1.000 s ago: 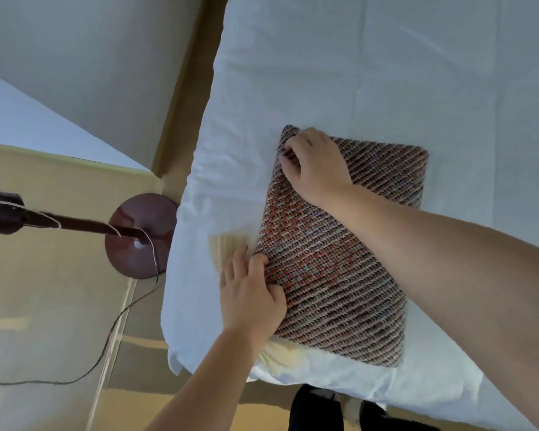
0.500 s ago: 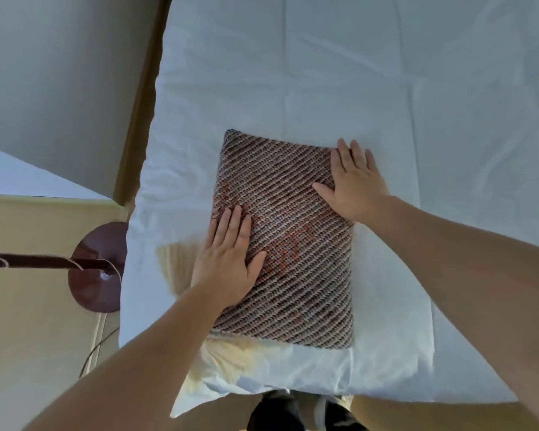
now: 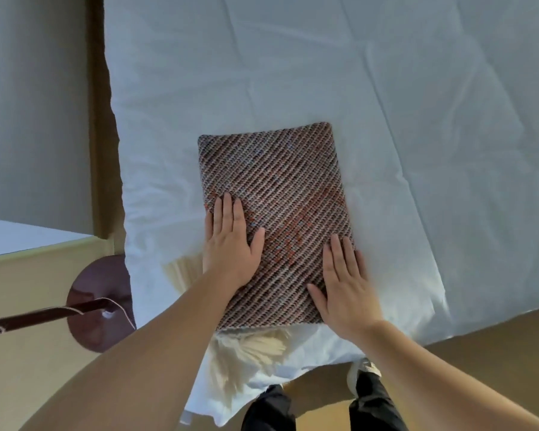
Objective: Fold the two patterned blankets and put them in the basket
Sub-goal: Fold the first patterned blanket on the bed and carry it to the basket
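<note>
— How do the grips stand?

— Both lie flat, fingers straight and close together, clamped on nothing. The left grip (image 3: 231, 244) rests palm-down on the patterned blanket (image 3: 277, 188) near its 7 o'clock side, fingertips pointing to 12 and thumb spread toward 2. The right grip (image 3: 346, 287) lies palm-down at the blanket's 5 o'clock corner, its outer edge along the blanket's right border.

— And the blanket itself?

— It is folded into a thick rectangle with diagonal brown, red and pale stripes. It lies flat on the bed (image 3: 417, 119), close to the bed's 6 o'clock edge. A cream fringe (image 3: 252, 346) sticks out from under it at 6 o'clock, and a smaller tuft shows at 8.

— What lies farther out?

— White creased sheet all round. At 8 o'clock, on the floor beside the bed, stands a dark red lamp base (image 3: 100, 303) with a thin cord. At 6 o'clock, the person's shoe (image 3: 363, 371) and dark trouser legs.
</note>
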